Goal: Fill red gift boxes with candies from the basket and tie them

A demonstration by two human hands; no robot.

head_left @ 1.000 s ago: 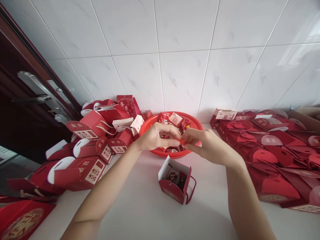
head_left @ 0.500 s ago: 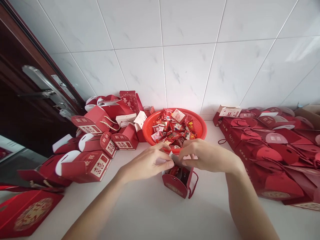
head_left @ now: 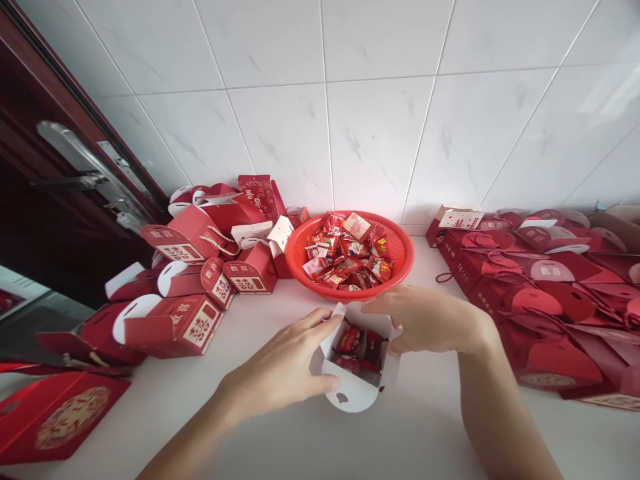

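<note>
A small paper candy box [head_left: 356,395] stands open on the white table, its pale inside and rounded front flap showing. Several red-wrapped candies [head_left: 350,340] lie in it. My left hand [head_left: 300,357] grips the left side, thumb by the front flap and fingers at the back corner. On the opposite side my right hand [head_left: 415,320] holds the right wall and back edge, its fingertips partly hidden. Just behind the box sits a red plastic basket [head_left: 404,257] heaped with wrapped candies [head_left: 350,250].
Red gift boxes [head_left: 175,327] crowd the left side, some with lids up. Closed red boxes [head_left: 540,307] stand in rows on the right. A tiled wall [head_left: 375,133] rises behind the basket, and a dark door with a metal handle [head_left: 85,160] is at left.
The box's flaps have been spread apart, so its pale inside and the candies show more fully. My hands have moved from above its top to its two sides.
</note>
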